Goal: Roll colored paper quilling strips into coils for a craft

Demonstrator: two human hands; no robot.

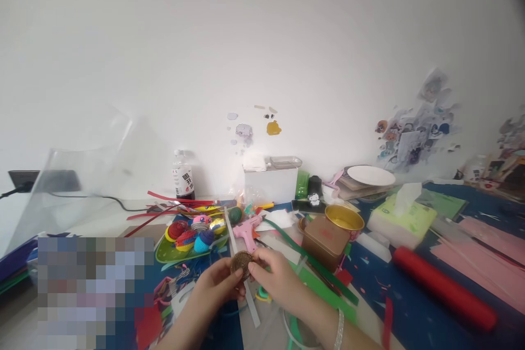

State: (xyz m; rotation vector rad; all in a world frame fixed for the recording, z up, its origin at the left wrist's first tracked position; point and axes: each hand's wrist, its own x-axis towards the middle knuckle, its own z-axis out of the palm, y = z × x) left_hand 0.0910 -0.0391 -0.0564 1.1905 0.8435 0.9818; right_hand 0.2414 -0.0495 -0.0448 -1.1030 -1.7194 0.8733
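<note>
Both my hands hold a round brown disc (241,266) with a ribbed, coiled-looking surface. My left hand (219,283) grips its left edge between thumb and fingers. At its right edge, my right hand (270,273) pinches it, thumb on the near face. A pink hot glue gun (246,231) lies just beyond my hands. To the left of it, several colourful coiled domes (185,239) sit on a green leaf-shaped tray (162,250). A pale flat strip (251,306) runs under my hands.
A brown box (324,243) and a gold bowl (344,217) stand to the right, near a tissue pack (402,219). A red roll (445,287) lies at far right. A dark drink bottle (182,175) stands by the wall. Paper strips and scraps litter the table.
</note>
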